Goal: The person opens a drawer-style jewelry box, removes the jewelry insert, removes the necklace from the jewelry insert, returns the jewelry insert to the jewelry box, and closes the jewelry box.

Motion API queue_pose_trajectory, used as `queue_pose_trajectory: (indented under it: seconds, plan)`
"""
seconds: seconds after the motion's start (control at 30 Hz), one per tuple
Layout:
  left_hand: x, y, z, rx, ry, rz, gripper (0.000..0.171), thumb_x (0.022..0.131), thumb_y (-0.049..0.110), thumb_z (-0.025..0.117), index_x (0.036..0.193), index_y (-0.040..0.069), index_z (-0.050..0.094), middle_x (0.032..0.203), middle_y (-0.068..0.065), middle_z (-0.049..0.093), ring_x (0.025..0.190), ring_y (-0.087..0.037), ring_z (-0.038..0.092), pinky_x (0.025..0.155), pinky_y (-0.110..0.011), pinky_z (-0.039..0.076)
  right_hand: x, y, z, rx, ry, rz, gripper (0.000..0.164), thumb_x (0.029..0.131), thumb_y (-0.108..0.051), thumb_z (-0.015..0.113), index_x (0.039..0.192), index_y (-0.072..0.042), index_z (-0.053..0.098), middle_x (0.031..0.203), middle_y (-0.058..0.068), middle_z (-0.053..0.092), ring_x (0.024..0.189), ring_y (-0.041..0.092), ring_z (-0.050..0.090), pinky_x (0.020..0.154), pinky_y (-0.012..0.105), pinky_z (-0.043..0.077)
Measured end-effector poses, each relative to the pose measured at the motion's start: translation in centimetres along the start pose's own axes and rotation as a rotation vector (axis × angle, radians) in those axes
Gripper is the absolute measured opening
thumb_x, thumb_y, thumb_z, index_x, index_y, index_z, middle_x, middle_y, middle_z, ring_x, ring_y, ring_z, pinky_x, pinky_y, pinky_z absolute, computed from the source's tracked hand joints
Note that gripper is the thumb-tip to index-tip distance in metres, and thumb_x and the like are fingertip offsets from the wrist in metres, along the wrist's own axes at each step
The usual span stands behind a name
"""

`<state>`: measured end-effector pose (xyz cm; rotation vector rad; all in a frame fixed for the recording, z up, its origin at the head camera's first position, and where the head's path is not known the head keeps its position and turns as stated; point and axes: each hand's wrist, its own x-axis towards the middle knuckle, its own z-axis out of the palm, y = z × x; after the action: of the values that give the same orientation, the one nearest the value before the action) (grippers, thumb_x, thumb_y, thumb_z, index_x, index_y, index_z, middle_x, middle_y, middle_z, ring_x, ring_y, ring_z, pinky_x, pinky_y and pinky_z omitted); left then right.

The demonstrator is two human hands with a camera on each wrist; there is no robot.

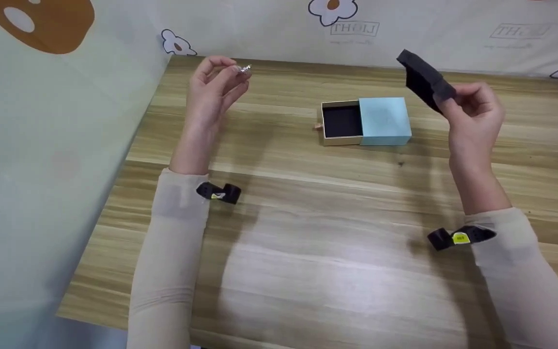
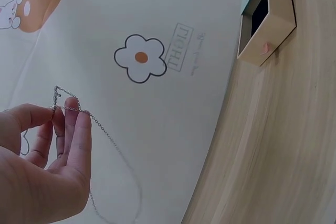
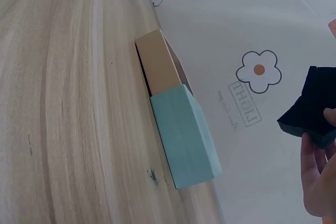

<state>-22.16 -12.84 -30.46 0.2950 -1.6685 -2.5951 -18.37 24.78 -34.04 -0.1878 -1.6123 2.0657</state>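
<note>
My left hand (image 1: pixel 216 85) is raised over the far left of the table and pinches a thin silver necklace (image 2: pixel 110 139) between thumb and fingers. In the left wrist view its chain drapes over the fingers and hangs in a long loop. On the right, my right hand (image 1: pixel 477 114) holds up a black foam pad (image 1: pixel 424 80), gripped at one end by thumb and fingers. Between the hands a light blue box sleeve (image 1: pixel 384 121) lies on the table, its cream drawer (image 1: pixel 342 141) pulled partway out to the left. The drawer has a dark inside and a small pink tab (image 1: pixel 317 127).
The wooden table (image 1: pixel 308 218) meets a pale wall covering (image 1: pixel 269 29) printed with flowers just behind the box. The table's left edge runs beside my left forearm. Each sleeve carries a small black wrist camera (image 1: pixel 230 193).
</note>
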Motion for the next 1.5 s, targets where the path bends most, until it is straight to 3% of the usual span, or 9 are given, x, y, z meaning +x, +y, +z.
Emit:
queue_pose_trajectory:
  seconds: [0.23,0.6,0.8,1.1,1.33,1.5]
  plan:
    - [0.4,1.5,-2.0,-0.028,0.065,0.018,0.008,0.094,-0.003,0.061,0.093,0.005,0.060,0.097,-0.010,0.067,0.084,-0.019,0.071,0.077,-0.026,0.061,-0.1,0.1,-0.1,-0.006,-0.006,0.000,0.015,0.079,0.011,0.073,0.076,-0.002,0.067,0.078,0.005,0.065,0.069,0.015,0.062,0.069,0.023,0.055]
    - [0.6,2.1,-3.8,-0.046,0.091,0.023,0.009,0.093,-0.002,0.064,0.097,0.003,0.059,0.093,-0.010,0.068,0.082,-0.019,0.072,0.076,-0.026,0.061,-0.1,0.1,-0.1,0.032,-0.005,0.045,0.015,0.076,0.013,0.074,0.080,0.002,0.065,0.078,0.006,0.064,0.070,0.014,0.063,0.069,0.020,0.057]
    - [0.5,3.0,-5.6,-0.041,0.145,0.029,0.009,0.092,-0.002,0.065,0.094,0.005,0.059,0.089,-0.009,0.070,0.078,-0.017,0.071,0.072,-0.024,0.061,-0.1,0.3,0.0,0.011,-0.014,0.049,0.015,0.076,0.012,0.075,0.079,0.000,0.066,0.079,0.006,0.063,0.069,0.013,0.062,0.069,0.020,0.056]
    - [0.7,2.7,-8.4,0.037,0.248,0.008,0.009,0.093,0.002,0.065,0.098,0.007,0.059,0.088,-0.006,0.069,0.078,-0.014,0.069,0.073,-0.023,0.061,-0.1,0.6,0.2,-0.006,-0.032,0.062,0.015,0.076,0.011,0.075,0.079,-0.001,0.066,0.080,0.005,0.064,0.069,0.012,0.063,0.068,0.019,0.056]
    - [0.8,2.2,-10.0,0.128,0.322,0.012,0.009,0.093,0.003,0.065,0.095,0.008,0.059,0.083,-0.003,0.067,0.070,-0.010,0.068,0.063,-0.019,0.059,-0.1,0.6,0.2,0.005,-0.044,0.092,0.014,0.077,0.010,0.075,0.080,-0.001,0.066,0.080,0.006,0.064,0.072,0.014,0.064,0.070,0.020,0.058]
    - [1.2,1.4,-10.6,0.296,0.347,0.039,0.009,0.093,0.003,0.065,0.091,0.011,0.061,0.078,0.000,0.065,0.066,-0.008,0.066,0.059,-0.016,0.056,-0.1,0.3,-0.3,0.032,-0.023,0.105,0.014,0.076,0.012,0.074,0.081,0.002,0.065,0.079,0.007,0.064,0.073,0.015,0.065,0.070,0.021,0.060]
